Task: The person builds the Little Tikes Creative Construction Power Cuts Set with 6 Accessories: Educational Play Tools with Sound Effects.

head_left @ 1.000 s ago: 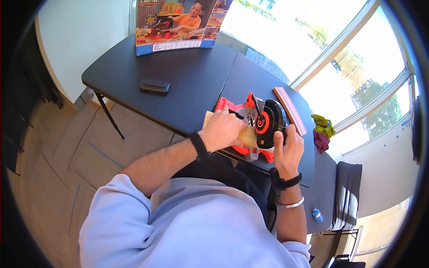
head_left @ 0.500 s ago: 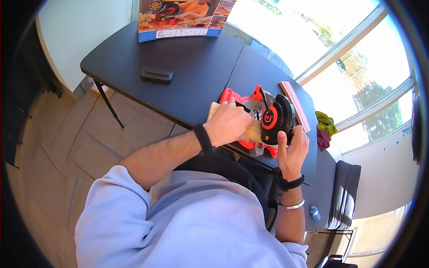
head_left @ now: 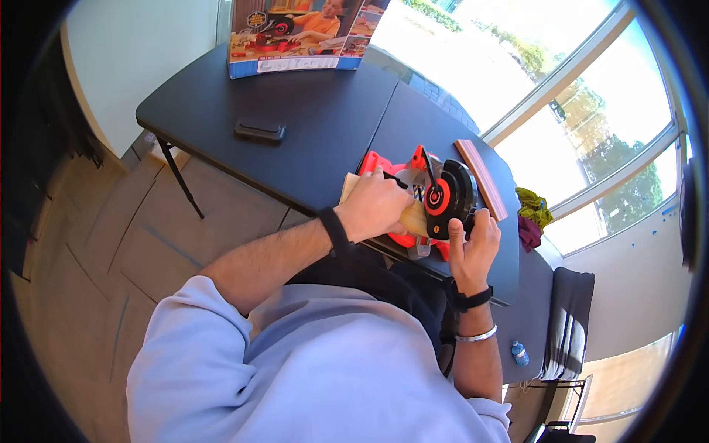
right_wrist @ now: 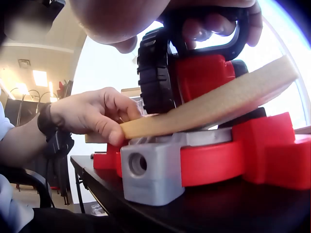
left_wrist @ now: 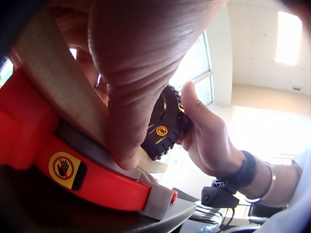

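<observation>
A toy miter saw (head_left: 448, 193) with a red base (right_wrist: 209, 162) and a black toothed blade (right_wrist: 154, 70) stands at the table's front edge. Under the blade a light wooden plank (right_wrist: 214, 109) lies across the base, its right end tilted up in the right wrist view. My left hand (head_left: 374, 207) holds that plank on the left, thumb on its near side. The right hand (head_left: 475, 255) grips the saw's black handle (right_wrist: 224, 50), fingers curled through the loop and thumb raised. In the head view this hand covers most of the handle.
Beyond the saw's right side lies a reddish striped plank (head_left: 480, 181). A black case (head_left: 260, 131) sits on the table's left half (head_left: 192, 125), with a picture box (head_left: 295, 65) behind it. Crumpled cloths (head_left: 533, 207) and a bottle (head_left: 519, 353) are off to the right.
The head view shifts slightly, right and then back left. Both hands keep their holds on the plank and the saw handle, with little visible movement.
</observation>
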`<action>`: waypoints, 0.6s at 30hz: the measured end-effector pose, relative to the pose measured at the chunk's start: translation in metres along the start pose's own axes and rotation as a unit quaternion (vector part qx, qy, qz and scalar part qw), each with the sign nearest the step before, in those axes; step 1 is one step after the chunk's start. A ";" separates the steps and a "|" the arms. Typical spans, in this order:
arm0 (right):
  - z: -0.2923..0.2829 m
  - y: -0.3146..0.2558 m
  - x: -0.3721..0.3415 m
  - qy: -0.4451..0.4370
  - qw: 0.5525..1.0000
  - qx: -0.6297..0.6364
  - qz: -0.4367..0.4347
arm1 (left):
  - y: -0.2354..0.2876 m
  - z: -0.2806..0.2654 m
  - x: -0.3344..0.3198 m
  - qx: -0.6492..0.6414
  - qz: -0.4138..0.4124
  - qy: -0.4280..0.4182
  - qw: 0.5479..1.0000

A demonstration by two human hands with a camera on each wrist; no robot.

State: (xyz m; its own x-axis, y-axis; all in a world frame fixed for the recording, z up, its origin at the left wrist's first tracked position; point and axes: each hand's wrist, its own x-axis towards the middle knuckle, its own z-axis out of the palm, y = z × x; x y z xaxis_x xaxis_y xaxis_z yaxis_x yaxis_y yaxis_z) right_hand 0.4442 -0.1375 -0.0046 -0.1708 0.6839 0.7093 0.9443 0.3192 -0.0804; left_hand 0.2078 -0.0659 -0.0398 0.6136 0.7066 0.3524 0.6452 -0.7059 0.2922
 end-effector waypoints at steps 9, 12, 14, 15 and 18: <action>-0.018 0.002 0.059 -0.031 0.997 0.055 0.046 | -0.004 0.009 -0.002 -0.011 0.020 0.026 0.999; -0.012 -0.001 0.053 -0.002 0.999 0.027 0.027 | -0.008 0.009 -0.003 -0.035 0.033 0.044 0.998; -0.009 0.000 0.038 0.001 0.999 0.015 0.032 | -0.006 0.006 -0.004 -0.041 0.030 0.028 0.998; -0.008 0.000 0.032 -0.002 0.999 0.015 0.031 | -0.004 0.003 -0.003 -0.033 0.024 0.023 0.999; -0.002 -0.002 0.016 -0.020 0.999 0.024 0.044 | -0.002 0.005 -0.002 -0.020 0.015 0.021 0.999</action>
State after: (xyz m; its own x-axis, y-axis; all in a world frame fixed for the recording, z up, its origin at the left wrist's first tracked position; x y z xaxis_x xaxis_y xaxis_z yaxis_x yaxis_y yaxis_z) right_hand 0.4400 -0.1284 0.0081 -0.0993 0.7366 0.6690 0.9415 0.2871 -0.1763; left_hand 0.2073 -0.0658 -0.0460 0.6112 0.6836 0.3989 0.6078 -0.7282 0.3167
